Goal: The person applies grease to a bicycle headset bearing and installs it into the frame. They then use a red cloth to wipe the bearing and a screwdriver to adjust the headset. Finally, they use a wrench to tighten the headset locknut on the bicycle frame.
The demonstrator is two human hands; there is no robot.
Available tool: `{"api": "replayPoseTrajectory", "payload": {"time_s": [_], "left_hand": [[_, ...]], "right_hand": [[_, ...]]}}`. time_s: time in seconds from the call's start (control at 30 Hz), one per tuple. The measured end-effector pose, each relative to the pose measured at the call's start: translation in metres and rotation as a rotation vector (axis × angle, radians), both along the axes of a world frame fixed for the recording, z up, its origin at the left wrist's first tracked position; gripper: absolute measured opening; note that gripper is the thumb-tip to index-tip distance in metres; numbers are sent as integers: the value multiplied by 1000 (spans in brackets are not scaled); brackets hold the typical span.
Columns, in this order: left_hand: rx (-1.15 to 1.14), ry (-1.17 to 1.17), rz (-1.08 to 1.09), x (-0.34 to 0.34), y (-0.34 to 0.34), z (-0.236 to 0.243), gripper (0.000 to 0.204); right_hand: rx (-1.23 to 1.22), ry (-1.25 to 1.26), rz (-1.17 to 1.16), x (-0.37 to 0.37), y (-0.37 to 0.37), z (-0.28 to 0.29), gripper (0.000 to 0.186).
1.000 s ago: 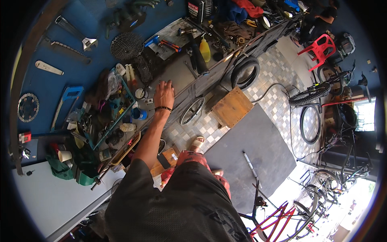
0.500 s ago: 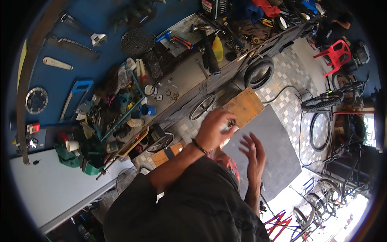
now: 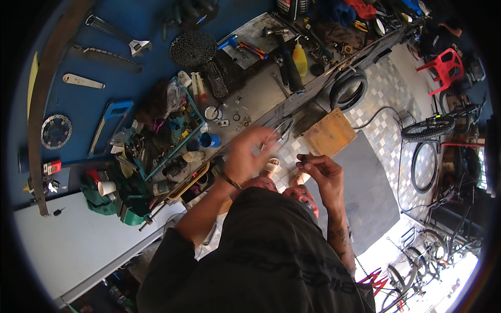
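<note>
Part (image 3: 302, 158), small, dark, pinched between thumb and fingertips of right hand (image 3: 325, 175), ahead of shirt (image 3: 282, 235). Likely light, stiff, maybe greasy; hold by edges. Left hand (image 3: 246, 156) blurred, can't tell its grip.

Blue hacksaw (image 3: 119, 107) and adjustable wrench (image 3: 116, 34) on blue wall (image 3: 151, 21). Yellow bottle (image 3: 299, 60) on bench (image 3: 255, 95). Wooden box (image 3: 330, 133) near black tyres (image 3: 336, 93).
</note>
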State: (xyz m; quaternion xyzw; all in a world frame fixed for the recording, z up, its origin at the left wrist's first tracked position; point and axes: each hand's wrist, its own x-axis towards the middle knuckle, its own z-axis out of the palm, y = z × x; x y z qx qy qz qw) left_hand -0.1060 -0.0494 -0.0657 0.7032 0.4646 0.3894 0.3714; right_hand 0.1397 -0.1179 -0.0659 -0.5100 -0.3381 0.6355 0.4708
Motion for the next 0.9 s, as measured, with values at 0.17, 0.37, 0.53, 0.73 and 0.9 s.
{"api": "replayPoseTrajectory", "payload": {"time_s": [0.17, 0.37, 0.53, 0.73, 0.9], "left_hand": [[170, 759, 395, -112, 96, -51, 34], [147, 837, 273, -155, 115, -83, 28], [63, 784, 191, -155, 110, -86, 21], [185, 640, 264, -167, 117, -84, 15], [160, 670, 227, -190, 114, -76, 12]], "right_hand": [[71, 41, -41, -36, -1, 7, 38], [1, 104, -40, -63, 3, 17, 40], [149, 63, -38, -79, 8, 19, 41], [187, 55, -25, -88, 11, 23, 42], [47, 79, -51, -91, 11, 32, 40]]}}
